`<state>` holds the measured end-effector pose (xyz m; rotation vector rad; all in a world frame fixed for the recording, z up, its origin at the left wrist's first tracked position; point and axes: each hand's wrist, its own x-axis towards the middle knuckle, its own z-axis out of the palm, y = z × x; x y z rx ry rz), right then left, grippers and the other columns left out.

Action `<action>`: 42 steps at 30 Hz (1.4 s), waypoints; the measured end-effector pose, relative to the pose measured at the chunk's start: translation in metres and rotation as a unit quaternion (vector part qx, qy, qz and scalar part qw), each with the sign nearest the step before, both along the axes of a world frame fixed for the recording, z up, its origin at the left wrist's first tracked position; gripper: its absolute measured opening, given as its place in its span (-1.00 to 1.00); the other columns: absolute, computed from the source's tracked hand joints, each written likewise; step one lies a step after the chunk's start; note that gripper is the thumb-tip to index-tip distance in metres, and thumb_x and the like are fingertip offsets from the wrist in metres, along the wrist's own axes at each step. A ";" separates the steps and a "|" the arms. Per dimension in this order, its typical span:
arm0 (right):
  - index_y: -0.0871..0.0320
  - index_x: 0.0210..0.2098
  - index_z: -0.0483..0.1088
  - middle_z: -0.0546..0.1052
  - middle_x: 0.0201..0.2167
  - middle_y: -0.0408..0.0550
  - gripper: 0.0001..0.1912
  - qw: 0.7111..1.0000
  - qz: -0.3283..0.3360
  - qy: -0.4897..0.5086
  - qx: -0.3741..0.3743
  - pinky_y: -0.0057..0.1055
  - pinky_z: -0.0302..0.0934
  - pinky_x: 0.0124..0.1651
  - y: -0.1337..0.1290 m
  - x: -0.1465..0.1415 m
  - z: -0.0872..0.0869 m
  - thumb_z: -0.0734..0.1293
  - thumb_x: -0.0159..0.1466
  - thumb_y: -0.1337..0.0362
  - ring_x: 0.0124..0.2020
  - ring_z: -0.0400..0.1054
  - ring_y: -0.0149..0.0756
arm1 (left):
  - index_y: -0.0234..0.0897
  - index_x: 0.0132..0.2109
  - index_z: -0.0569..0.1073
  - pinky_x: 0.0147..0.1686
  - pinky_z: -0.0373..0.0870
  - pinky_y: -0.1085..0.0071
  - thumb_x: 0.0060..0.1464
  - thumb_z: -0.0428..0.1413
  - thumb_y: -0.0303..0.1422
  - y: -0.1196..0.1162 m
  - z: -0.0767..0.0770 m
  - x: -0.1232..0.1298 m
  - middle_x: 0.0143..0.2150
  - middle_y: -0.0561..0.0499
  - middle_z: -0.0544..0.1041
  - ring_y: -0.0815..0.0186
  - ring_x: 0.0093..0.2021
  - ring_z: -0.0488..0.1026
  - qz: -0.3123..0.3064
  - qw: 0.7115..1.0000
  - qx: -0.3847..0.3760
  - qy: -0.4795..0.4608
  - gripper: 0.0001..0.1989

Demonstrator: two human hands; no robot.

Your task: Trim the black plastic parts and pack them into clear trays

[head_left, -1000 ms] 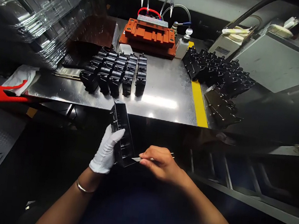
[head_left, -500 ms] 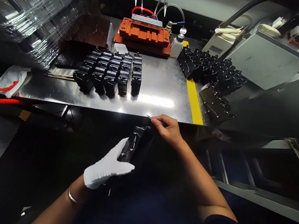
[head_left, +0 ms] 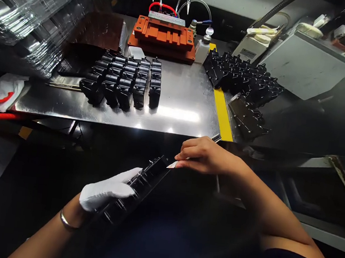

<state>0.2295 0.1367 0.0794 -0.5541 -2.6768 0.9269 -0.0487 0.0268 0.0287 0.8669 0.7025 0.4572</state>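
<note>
Occupying the seven o'clock side of the scene, short of the table (head_left: pixel 182 93): one black moulded part (head_left: pixel 146 182), slanting, its far end aiming between one and two o'clock.

Handling notes, in my judgement: the step in hand is looking like blade work along the rim. Doing it well is calling for a low, even angle, light strokes, a firm hold on the part, and a path that is leading away from the gloved thumb; too steep a bite is risking a gouge.

Item, left hand (head_left: pixel 108 192): white-gloved, gripping the part around its middle, thumb lying over the ribbed side, other fingers mostly hiding behind. Forearm entering from eight o'clock, a metal bangle (head_left: pixel 66 222) circling the wrist.

Item, right hand (head_left: pixel 199 154): bare, pinching a slim bladed tool (head_left: pixel 172 165) between thumb and fingers, knuckles facing up, forearm reaching in from four o'clock. The tip is pointing toward eight o'clock, at the part's far end; whether it is touching, I am not managing to tell.
</note>
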 end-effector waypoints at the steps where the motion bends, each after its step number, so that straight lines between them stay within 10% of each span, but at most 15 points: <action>1: 0.21 -0.29 0.54 0.51 -0.46 -0.07 -0.81 1.000 0.008 -0.007 0.007 -0.54 0.22 -0.42 0.001 -0.001 0.002 0.36 0.27 0.20 -0.46 0.41 -0.44 | -0.19 0.15 0.38 0.07 0.20 0.11 -0.04 0.17 -0.08 0.001 0.001 0.001 0.03 -0.07 0.44 0.03 0.09 0.27 -0.018 1.000 -0.010 0.003 -0.39; 10: 0.18 -0.31 0.51 0.55 -0.45 -0.04 -0.86 0.961 -0.142 0.228 0.060 -0.49 0.32 -0.40 -0.011 -0.025 -0.039 0.34 0.28 0.25 -0.44 0.45 -0.38 | -0.26 -0.08 0.51 -0.49 0.38 0.25 -0.10 0.14 0.04 -0.012 -0.010 0.010 -0.38 -0.13 0.50 0.17 -0.46 0.44 0.077 0.982 -0.172 -0.032 -0.46; 15: 0.18 -0.43 0.46 0.50 -0.57 -0.14 -0.77 0.928 -0.301 0.219 -0.008 -0.53 0.26 -0.47 -0.029 -0.040 -0.046 0.25 0.33 0.32 -0.55 0.39 -0.44 | -0.20 0.04 0.45 -0.17 0.39 0.23 -0.04 0.21 -0.09 -0.005 -0.006 0.018 -0.18 -0.08 0.49 0.13 -0.16 0.43 0.117 0.992 -0.029 0.024 -0.50; 32: 0.16 -0.59 0.30 0.30 -0.68 -0.20 -0.57 0.971 -0.226 0.064 0.052 -0.48 0.05 -0.55 -0.047 -0.033 -0.043 0.13 0.40 0.23 -0.65 0.16 -0.49 | -0.18 0.10 0.39 0.10 0.26 0.05 0.03 0.18 -0.10 -0.005 -0.007 0.031 0.05 -0.11 0.46 0.00 0.11 0.33 0.146 0.984 0.036 0.092 -0.50; 37: 0.15 -0.23 0.45 0.56 -0.43 -0.06 -0.68 0.957 -0.242 0.127 0.099 -0.46 0.27 -0.38 -0.045 -0.022 -0.032 0.09 0.42 0.23 -0.44 0.43 -0.37 | -0.22 0.06 0.39 0.07 0.31 0.13 -0.18 0.34 -0.16 -0.006 -0.017 0.040 -0.02 -0.10 0.51 0.03 0.03 0.42 0.321 0.909 0.099 0.247 -0.37; 42: 0.22 -0.34 0.43 0.48 -0.55 -0.05 -0.51 0.954 -0.208 0.044 0.210 -0.45 0.15 -0.44 -0.048 -0.018 -0.025 0.14 0.35 -0.07 -0.51 0.35 -0.36 | -0.12 0.04 0.39 -0.02 0.37 0.23 -0.24 0.38 -0.29 -0.016 -0.030 0.040 -0.08 -0.02 0.52 0.14 -0.11 0.47 0.374 0.841 0.260 0.293 -0.37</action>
